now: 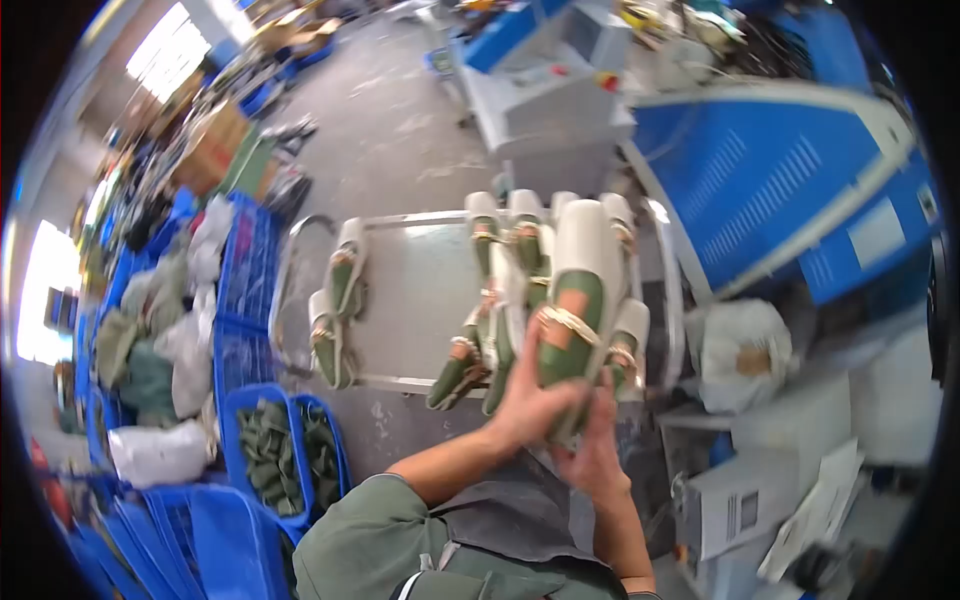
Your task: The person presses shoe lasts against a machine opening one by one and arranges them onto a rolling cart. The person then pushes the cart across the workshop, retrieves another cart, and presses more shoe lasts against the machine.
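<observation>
Green shoe (572, 330), pale at its far end and crossed by a gold-coloured chain, is tilting over the near right part of the metal cart (405, 300). The left hand (530, 405) is gripping its side; the right hand (597, 440) is touching its near end, though blur is hiding how far those fingers are closing. Similar shoes (346, 270) are lying at the cart's left and right. Blue crates (245, 265) are standing left of the cart, a whitish sack (740, 355) right of it.
</observation>
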A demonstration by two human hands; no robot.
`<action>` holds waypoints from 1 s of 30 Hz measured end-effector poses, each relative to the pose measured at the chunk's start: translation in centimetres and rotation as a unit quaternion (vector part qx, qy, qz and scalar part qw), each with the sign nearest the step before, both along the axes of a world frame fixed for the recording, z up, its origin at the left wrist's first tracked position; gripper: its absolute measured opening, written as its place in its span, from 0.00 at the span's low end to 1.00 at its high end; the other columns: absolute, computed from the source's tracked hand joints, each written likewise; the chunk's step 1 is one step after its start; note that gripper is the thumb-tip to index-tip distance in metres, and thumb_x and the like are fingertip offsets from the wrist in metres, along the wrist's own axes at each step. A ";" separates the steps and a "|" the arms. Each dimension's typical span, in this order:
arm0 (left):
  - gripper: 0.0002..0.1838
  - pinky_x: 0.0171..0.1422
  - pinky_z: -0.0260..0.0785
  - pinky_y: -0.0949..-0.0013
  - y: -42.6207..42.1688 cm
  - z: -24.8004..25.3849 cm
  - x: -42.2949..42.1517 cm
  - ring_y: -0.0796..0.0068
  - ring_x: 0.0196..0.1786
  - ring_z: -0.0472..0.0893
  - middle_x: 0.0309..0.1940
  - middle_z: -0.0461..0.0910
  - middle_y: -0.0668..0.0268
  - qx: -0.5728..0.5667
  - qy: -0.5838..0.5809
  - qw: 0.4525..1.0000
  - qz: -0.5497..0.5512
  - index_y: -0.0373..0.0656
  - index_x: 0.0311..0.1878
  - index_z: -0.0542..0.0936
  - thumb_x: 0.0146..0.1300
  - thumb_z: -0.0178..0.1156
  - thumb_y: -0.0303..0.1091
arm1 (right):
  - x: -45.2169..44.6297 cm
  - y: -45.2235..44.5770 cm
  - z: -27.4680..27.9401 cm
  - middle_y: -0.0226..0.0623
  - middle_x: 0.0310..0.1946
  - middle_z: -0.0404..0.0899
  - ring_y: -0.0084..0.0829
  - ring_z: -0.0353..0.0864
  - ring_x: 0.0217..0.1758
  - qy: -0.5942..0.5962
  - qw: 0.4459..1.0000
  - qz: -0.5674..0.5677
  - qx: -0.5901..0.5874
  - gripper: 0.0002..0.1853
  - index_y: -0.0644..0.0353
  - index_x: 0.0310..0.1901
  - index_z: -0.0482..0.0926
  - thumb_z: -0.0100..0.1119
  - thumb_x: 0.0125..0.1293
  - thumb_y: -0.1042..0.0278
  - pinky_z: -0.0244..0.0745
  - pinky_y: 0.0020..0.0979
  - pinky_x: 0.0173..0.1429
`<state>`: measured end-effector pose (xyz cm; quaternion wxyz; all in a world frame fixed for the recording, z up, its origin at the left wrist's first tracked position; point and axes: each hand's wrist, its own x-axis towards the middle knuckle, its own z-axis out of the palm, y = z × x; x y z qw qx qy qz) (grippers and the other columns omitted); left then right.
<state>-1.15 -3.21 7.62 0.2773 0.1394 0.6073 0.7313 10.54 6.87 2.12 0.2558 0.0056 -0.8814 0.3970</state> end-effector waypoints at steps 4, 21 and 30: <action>0.43 0.51 0.74 0.65 -8.1 -7.4 -12.1 0.67 0.49 0.78 0.52 0.72 0.53 -0.017 0.016 0.980 0.195 0.35 0.70 0.56 0.50 0.63 0.27 | -5.6 -2.5 0.5 0.54 0.62 0.64 0.48 0.69 0.63 -0.046 0.993 0.107 0.027 0.39 0.67 0.67 0.60 0.68 0.55 0.71 0.66 0.39 0.65; 0.24 0.47 0.73 0.64 -30.0 -20.1 -35.3 0.62 0.40 0.80 0.34 0.80 0.58 -0.584 0.251 0.701 0.323 0.35 0.46 0.79 0.47 0.71 0.38 | -7.4 -3.9 -4.4 0.46 0.52 0.76 0.35 0.81 0.47 -0.212 0.962 0.089 -0.146 0.28 0.67 0.60 0.70 0.65 0.58 0.76 0.76 0.31 0.49; 0.14 0.54 0.69 0.74 -29.0 -17.7 -33.2 0.76 0.44 0.77 0.43 0.79 0.69 -0.147 -0.028 0.975 0.165 0.41 0.45 0.80 0.52 0.61 0.28 | -6.7 -2.6 -4.2 0.42 0.43 0.82 0.32 0.83 0.41 -0.176 0.961 0.045 -0.209 0.22 0.65 0.56 0.75 0.65 0.60 0.73 0.78 0.31 0.47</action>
